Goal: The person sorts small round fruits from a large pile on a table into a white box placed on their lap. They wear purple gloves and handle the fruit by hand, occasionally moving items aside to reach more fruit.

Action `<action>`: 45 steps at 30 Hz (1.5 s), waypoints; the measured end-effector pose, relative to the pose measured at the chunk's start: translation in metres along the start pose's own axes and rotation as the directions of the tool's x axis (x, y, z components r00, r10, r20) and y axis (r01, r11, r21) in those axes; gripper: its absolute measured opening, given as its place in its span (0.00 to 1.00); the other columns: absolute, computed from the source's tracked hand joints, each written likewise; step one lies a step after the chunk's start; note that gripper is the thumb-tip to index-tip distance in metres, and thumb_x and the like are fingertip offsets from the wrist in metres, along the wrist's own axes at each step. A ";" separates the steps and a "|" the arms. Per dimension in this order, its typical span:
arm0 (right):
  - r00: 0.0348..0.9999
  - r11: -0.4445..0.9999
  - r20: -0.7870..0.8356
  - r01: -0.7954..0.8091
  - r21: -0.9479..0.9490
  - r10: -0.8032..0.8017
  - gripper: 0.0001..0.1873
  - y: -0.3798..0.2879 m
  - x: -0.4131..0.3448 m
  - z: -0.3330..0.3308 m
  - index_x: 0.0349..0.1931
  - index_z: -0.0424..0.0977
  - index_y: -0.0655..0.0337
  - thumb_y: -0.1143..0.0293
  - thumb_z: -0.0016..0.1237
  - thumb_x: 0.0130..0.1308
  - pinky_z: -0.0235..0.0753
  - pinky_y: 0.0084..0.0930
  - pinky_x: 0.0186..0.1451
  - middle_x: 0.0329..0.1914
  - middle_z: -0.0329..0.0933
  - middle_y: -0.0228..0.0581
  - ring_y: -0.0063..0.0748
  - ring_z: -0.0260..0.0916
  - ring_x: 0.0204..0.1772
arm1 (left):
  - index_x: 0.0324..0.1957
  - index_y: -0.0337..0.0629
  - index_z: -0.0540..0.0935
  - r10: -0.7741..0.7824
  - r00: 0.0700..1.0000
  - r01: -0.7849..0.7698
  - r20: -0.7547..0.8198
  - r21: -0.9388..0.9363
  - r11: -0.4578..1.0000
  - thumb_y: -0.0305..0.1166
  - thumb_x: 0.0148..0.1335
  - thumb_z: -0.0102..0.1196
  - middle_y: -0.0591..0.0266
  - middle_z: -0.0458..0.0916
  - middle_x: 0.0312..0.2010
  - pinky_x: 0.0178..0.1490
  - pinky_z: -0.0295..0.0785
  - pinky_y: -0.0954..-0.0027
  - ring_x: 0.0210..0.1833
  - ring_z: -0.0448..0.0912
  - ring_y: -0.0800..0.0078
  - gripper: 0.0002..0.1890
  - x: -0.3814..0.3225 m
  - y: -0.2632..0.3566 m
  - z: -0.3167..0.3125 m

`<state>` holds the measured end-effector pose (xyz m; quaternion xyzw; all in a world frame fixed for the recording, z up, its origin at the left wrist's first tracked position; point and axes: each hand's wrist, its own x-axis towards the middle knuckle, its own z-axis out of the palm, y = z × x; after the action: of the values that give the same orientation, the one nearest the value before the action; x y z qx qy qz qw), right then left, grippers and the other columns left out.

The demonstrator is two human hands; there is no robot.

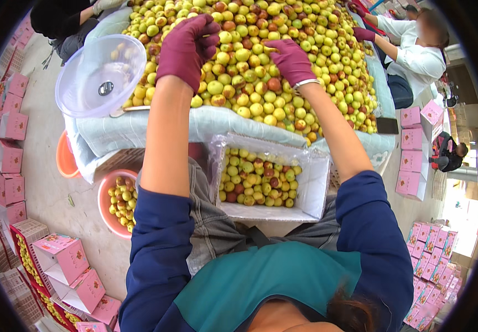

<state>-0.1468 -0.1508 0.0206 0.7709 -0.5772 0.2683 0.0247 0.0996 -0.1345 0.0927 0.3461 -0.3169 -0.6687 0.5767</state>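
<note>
A large heap of yellow-green and brown-red fresh jujubes (255,97) covers the cloth-draped table before me. My left hand (189,50), in a maroon glove, is over the heap's left part with its fingers curled; whether fruit is inside is hidden. In a matching glove, my right hand (291,60) reaches into the middle of the heap. Its fingertips are at a jujube, but a grip cannot be made out. Below the table edge, between my legs, an open white carton (311,189) with a clear plastic liner holds many jujubes (259,178).
A clear plastic basin (98,106) stands at the table's left corner. Beside my left leg is a pink basin (105,207) of jujubes, near an orange tub (67,159). A dark flat object (387,125) lies at the right corner. Co-workers (415,54) sit around the table; pink cartons (411,162) are stacked about.
</note>
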 end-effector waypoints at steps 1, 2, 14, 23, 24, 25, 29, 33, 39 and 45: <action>0.990 0.983 -0.046 0.123 -0.135 -0.131 0.11 0.006 0.011 0.012 0.38 0.76 0.50 0.67 0.49 0.53 0.69 0.34 0.50 0.42 0.73 0.38 0.40 0.69 0.46 | 0.40 0.43 0.75 0.001 1.000 -0.001 0.004 0.005 1.000 0.33 0.60 0.49 0.67 0.79 0.29 0.25 0.67 0.78 0.26 0.74 0.79 0.09 0.000 0.002 0.000; 0.984 0.965 0.053 0.180 -0.191 -0.173 0.12 0.010 0.019 0.024 0.39 0.75 0.48 0.69 0.49 0.52 0.67 0.36 0.51 0.44 0.71 0.34 0.40 0.68 0.48 | 0.41 0.42 0.75 -0.013 1.000 0.013 -0.002 0.003 1.000 0.33 0.60 0.49 0.67 0.79 0.29 0.25 0.67 0.78 0.26 0.74 0.79 0.09 0.001 0.003 0.000; 0.998 0.946 -0.062 -0.004 -0.323 -0.017 0.08 0.066 0.032 0.013 0.27 0.76 0.55 0.65 0.44 0.55 0.71 0.38 0.40 0.30 0.74 0.38 0.40 0.72 0.37 | 0.41 0.39 0.73 0.005 1.000 -0.006 -0.010 -0.065 0.998 0.33 0.61 0.47 0.63 0.78 0.30 0.22 0.67 0.76 0.25 0.74 0.76 0.10 0.004 0.011 -0.009; 0.972 0.872 0.094 0.236 -0.429 -0.217 0.13 0.018 0.080 0.074 0.42 0.69 0.56 0.75 0.41 0.54 0.73 0.37 0.38 0.41 0.69 0.44 0.44 0.72 0.39 | 0.40 0.42 0.77 0.010 1.000 -0.010 -0.003 -0.090 0.996 0.32 0.59 0.50 0.64 0.80 0.28 0.23 0.68 0.79 0.25 0.76 0.79 0.09 0.004 0.009 -0.009; 0.979 0.889 0.134 0.195 -0.415 -0.152 0.13 0.018 0.082 0.075 0.41 0.68 0.56 0.75 0.42 0.53 0.72 0.38 0.38 0.41 0.68 0.45 0.45 0.72 0.39 | 0.40 0.42 0.77 0.008 1.000 -0.009 -0.014 -0.081 0.997 0.32 0.59 0.50 0.64 0.80 0.29 0.23 0.68 0.79 0.25 0.76 0.79 0.09 0.003 0.009 -0.008; 0.981 0.902 0.173 0.151 -0.405 -0.086 0.14 0.019 0.082 0.075 0.41 0.68 0.56 0.76 0.44 0.52 0.72 0.38 0.38 0.41 0.67 0.46 0.46 0.71 0.39 | 0.40 0.42 0.77 0.008 1.000 -0.010 -0.027 -0.072 0.997 0.32 0.59 0.50 0.64 0.80 0.29 0.23 0.68 0.79 0.25 0.76 0.79 0.09 0.003 0.009 -0.008; 0.951 0.914 0.304 0.171 -0.368 -0.056 0.10 0.025 0.078 0.059 0.38 0.68 0.59 0.73 0.44 0.53 0.73 0.39 0.39 0.43 0.65 0.48 0.48 0.71 0.40 | 0.40 0.42 0.77 0.000 1.000 0.000 -0.003 -0.087 0.996 0.32 0.59 0.50 0.65 0.79 0.29 0.23 0.68 0.80 0.25 0.75 0.80 0.09 0.003 0.011 -0.007; 0.952 0.953 0.115 -0.267 -0.145 0.284 0.12 0.034 0.073 0.036 0.37 0.71 0.54 0.58 0.40 0.60 0.72 0.42 0.42 0.37 0.74 0.50 0.51 0.73 0.38 | 0.40 0.42 0.77 0.003 1.000 -0.004 -0.008 -0.107 0.994 0.32 0.59 0.50 0.65 0.79 0.29 0.24 0.68 0.80 0.25 0.75 0.80 0.09 0.003 0.012 -0.009; 0.975 0.966 -0.164 -0.179 -0.185 0.149 0.15 0.065 0.120 0.018 0.38 0.68 0.56 0.55 0.36 0.63 0.71 0.45 0.40 0.35 0.75 0.52 0.54 0.72 0.39 | 0.40 0.42 0.77 0.009 1.000 -0.010 -0.020 -0.082 0.997 0.32 0.59 0.50 0.65 0.79 0.29 0.24 0.68 0.79 0.25 0.75 0.80 0.09 0.003 0.011 -0.008; 0.938 0.929 -0.017 -0.340 0.145 0.346 0.17 0.071 0.138 0.030 0.47 0.72 0.52 0.62 0.42 0.58 0.69 0.32 0.49 0.38 0.76 0.47 0.42 0.72 0.43 | 0.39 0.42 0.77 0.014 0.999 -0.018 -0.045 -0.084 0.996 0.32 0.59 0.50 0.66 0.79 0.28 0.24 0.68 0.80 0.25 0.75 0.80 0.09 0.004 0.013 -0.007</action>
<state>-0.1734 -0.3060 0.0361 0.6523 -0.6820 0.3245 -0.0643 0.1123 -0.1399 0.0989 0.3337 -0.2785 -0.6690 0.6029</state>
